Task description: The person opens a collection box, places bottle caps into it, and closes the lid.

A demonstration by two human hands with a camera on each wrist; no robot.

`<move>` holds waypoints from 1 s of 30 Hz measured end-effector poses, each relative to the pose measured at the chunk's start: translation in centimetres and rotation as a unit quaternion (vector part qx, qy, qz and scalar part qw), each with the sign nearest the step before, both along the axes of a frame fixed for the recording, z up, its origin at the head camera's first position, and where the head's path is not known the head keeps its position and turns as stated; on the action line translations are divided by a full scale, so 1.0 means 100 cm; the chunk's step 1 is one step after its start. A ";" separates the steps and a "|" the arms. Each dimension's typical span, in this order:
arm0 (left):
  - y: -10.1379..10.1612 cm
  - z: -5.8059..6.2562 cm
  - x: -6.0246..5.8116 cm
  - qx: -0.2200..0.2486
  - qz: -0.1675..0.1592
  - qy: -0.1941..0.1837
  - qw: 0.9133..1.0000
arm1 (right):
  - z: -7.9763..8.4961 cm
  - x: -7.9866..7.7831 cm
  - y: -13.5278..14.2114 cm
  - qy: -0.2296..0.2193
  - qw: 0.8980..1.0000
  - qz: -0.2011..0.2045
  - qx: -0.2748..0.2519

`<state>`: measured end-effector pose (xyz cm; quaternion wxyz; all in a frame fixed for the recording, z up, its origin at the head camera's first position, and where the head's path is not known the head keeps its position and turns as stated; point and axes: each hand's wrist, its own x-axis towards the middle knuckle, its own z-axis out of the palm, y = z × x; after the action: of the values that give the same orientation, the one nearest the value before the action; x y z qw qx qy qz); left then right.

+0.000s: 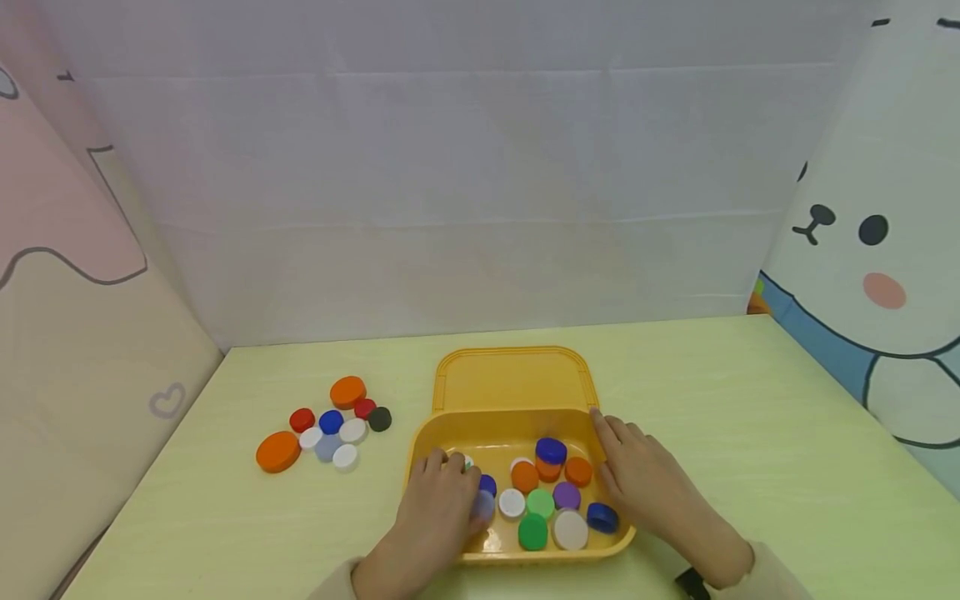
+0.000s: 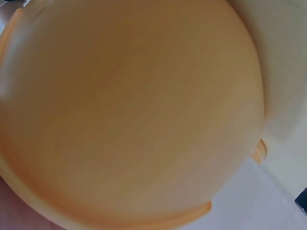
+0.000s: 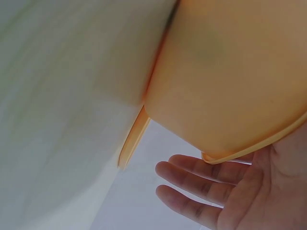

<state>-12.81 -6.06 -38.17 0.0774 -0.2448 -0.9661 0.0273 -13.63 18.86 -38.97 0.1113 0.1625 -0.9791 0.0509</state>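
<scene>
A yellow plastic box with its lid folded back holds many bottle caps. My left hand reaches over its left side, fingers bent down among the caps. By the left thumb is a pale blue cap, with a dark blue cap just behind; the fingertips are hidden, so I cannot tell whether they pinch a cap. My right hand rests on the right rim, thumb on the inner side. In the right wrist view its fingers extend loosely past the box wall.
Left of the box, a loose group of caps lies on the pale table, among them orange caps, a black cap and white caps. A white cloth wall stands behind. A small black object lies near the right wrist.
</scene>
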 end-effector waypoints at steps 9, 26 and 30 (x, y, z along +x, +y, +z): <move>-0.003 0.002 -0.001 -0.012 0.004 -0.016 1.000 | 0.000 0.000 0.000 0.002 1.000 0.003 -0.004; -0.015 0.019 -0.003 0.087 0.029 -0.010 0.996 | -0.002 -0.001 0.001 0.015 1.000 0.009 -0.007; -0.021 0.027 -0.005 0.119 0.047 0.000 0.992 | -0.001 -0.001 0.001 0.012 1.000 0.011 -0.008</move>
<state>-13.30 -8.11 -35.50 0.1049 -0.1879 -0.9730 -0.0837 -13.73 18.98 -39.09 0.1238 0.1725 -0.9755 0.0584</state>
